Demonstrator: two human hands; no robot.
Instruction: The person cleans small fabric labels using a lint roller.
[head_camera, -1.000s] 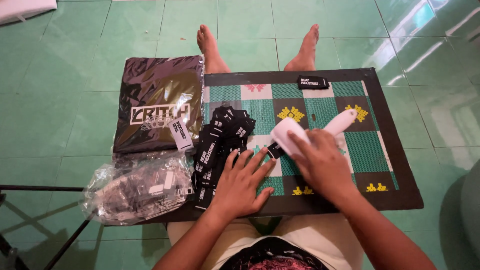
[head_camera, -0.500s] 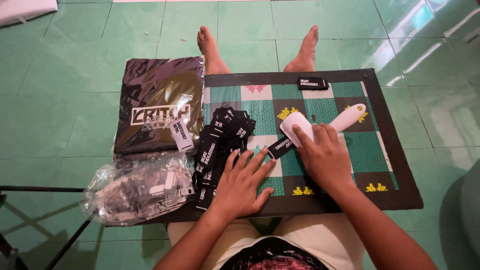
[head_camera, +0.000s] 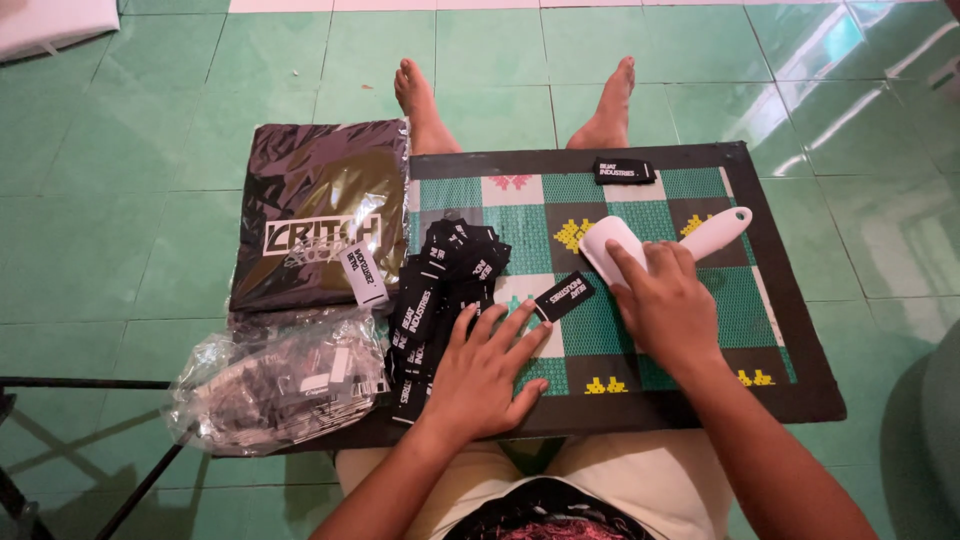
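My right hand (head_camera: 665, 300) presses down on a white plastic scraper (head_camera: 640, 243) lying on the patterned board (head_camera: 760, 290) across my lap. Just left of the scraper lies a small black printed label (head_camera: 564, 296), at an angle. My left hand (head_camera: 485, 370) rests flat with spread fingers on the board, its fingertips near that label. A heap of several black labels (head_camera: 440, 290) sits beside my left hand. Another single black label (head_camera: 623, 171) lies at the board's far edge.
A folded dark garment in a clear bag (head_camera: 320, 225) lies on the green tile floor to the left. A crumpled clear bag of labels (head_camera: 280, 375) sits near it. My bare feet (head_camera: 420, 100) extend beyond the board. A black metal frame (head_camera: 90, 385) is at lower left.
My right hand has lowered the scraper from a raised hold down flat onto the board. The single label now lies uncovered beside it. My left hand stays flat.
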